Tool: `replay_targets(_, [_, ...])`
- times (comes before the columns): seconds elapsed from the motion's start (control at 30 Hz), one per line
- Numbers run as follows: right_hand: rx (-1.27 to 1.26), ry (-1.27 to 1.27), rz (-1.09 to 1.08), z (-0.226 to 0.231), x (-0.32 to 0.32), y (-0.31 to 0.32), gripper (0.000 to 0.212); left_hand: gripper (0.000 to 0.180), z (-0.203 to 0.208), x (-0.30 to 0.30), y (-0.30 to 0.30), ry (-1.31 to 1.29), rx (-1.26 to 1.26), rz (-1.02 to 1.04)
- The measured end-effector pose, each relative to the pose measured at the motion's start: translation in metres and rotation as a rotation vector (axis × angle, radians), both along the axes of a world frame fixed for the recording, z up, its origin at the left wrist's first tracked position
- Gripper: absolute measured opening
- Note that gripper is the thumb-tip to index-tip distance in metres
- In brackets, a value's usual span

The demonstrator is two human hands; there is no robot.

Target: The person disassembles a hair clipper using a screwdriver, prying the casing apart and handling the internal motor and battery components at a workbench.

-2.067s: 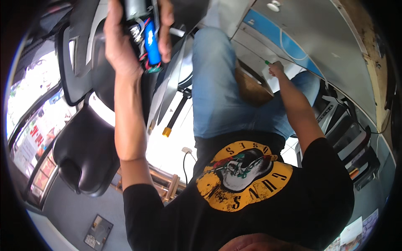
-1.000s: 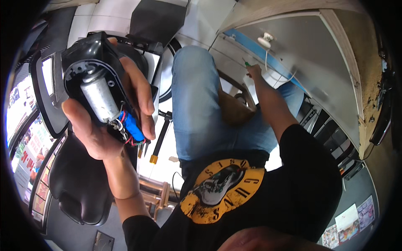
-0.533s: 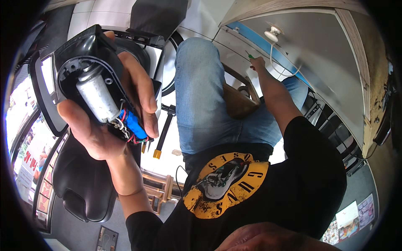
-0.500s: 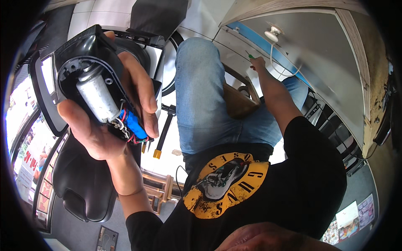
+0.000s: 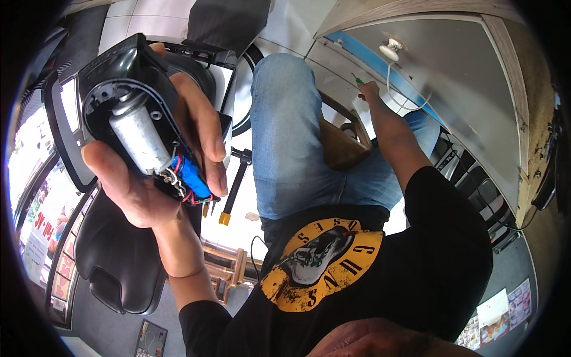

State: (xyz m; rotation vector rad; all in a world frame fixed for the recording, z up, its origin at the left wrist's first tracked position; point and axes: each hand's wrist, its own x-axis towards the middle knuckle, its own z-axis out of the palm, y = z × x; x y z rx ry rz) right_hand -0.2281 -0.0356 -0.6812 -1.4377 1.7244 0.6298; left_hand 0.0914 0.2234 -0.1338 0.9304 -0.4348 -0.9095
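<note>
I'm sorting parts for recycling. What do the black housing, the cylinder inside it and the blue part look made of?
The housing in the left hand looks like moulded black plastic, glossy, with thin ribbed walls. The cylinder looks like bare metal, dull silver with a flat end cap. The blue part seems wrapped in smooth plastic film; what lies under it cannot be seen.

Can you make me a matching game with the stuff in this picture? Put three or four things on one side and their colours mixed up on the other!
Things:
1. motor
2. battery
3. casing
4. jeans

Colours:
A. black
B. faded light blue
C. silver
D. bright blue

Pairs: 1-C, 2-D, 3-A, 4-B

The left hand holds the casing with the motor and battery inside. The right hand holds a small green-handled tool.
</note>
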Motion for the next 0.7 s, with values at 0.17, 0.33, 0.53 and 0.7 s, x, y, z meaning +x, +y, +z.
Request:
replay_targets(0.17, [0.019,0.020,0.052,-0.005,-0.001,0.000,0.035,0.081,0.002,-0.001,-0.001,0.016,0.010,0.008])
replay_targets(0.33, [0.024,0.007,0.032,-0.011,-0.005,0.000,0.035,0.081,0.003,-0.002,-0.005,0.030,0.004,-0.002])
replay_targets(0.53, [0.013,0.001,0.042,-0.013,-0.003,0.001,0.032,0.081,0.000,0.001,-0.003,0.030,-0.034,-0.040])
replay_targets(0.7, [0.031,-0.037,0.010,-0.023,-0.009,-0.005,0.031,0.081,0.000,0.000,-0.002,0.048,-0.013,-0.016])
